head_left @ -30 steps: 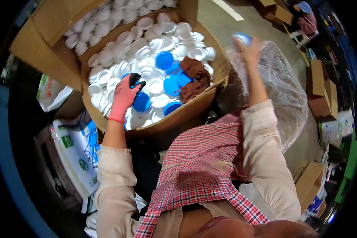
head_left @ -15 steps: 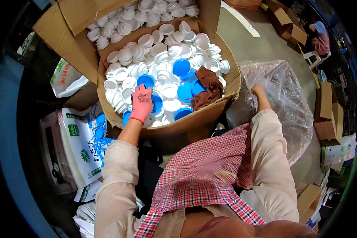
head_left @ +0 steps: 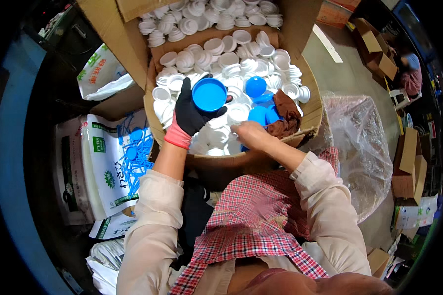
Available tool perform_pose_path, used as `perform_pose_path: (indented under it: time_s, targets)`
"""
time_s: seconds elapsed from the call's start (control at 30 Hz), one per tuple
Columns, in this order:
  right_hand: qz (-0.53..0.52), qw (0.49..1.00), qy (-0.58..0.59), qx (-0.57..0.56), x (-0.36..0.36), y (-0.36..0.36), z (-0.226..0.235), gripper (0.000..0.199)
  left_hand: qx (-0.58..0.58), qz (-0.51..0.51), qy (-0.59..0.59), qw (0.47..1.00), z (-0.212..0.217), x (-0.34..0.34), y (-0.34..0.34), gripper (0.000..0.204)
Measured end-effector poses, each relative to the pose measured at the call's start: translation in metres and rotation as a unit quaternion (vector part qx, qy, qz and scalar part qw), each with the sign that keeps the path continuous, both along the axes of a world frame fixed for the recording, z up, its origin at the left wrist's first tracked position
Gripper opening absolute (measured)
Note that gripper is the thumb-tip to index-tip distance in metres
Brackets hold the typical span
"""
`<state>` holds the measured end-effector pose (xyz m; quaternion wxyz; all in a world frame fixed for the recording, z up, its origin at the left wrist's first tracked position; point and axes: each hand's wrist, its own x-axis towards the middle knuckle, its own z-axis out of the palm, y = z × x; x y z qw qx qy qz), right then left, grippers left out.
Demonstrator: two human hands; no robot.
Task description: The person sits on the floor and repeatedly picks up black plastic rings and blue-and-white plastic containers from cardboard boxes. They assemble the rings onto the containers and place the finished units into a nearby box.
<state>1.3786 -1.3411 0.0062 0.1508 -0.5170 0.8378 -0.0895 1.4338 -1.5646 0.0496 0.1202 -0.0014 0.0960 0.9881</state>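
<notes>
My left hand [head_left: 186, 117], in a glove with a black palm and coral cuff, is turned palm up and grips a round blue lid [head_left: 209, 95] by its edge. The lid's hollow side faces up. My bare right hand [head_left: 249, 134] is beside it, over the near side of the pile, fingers curled together; what they hold, if anything, is hidden. Beneath both hands lie many white plastic caps [head_left: 228, 60] in a large cardboard box [head_left: 314, 105]. More blue lids [head_left: 256, 87] rest on the caps, next to a crumpled brown cloth [head_left: 285, 118].
White bags [head_left: 103, 162] stand on the left, with thin blue plastic strips [head_left: 135, 155] on top. A clear plastic bag [head_left: 359, 157] is on the floor at right. Open cartons [head_left: 406, 167] line the far right, where another person [head_left: 411, 73] sits.
My left hand has lifted a blue lid from the pile and turned palm up. My right hand has come from the clear bag to the box. The view has shifted.
</notes>
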Motion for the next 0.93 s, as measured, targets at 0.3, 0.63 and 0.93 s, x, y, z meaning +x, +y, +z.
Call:
perform_pose_path:
  time_s: [0.3,0.63,0.93]
  targets:
    - [-0.214,0.560,-0.620,-0.507,-0.040,0.023,0.099,0.040,-0.858,0.311,0.219,0.345,0.025,0.018,0.018,0.070]
    - [-0.181,0.767,-0.396,-0.472,-0.036,0.048,0.097,0.063,-0.900,0.150,0.170,0.373,0.031,0.012,0.056,0.062]
    - [-0.130,0.876,-0.007,-0.464,0.002,0.032,0.113,0.070,-0.795,0.284,0.225,0.486,0.006,-0.002,0.086,0.060]
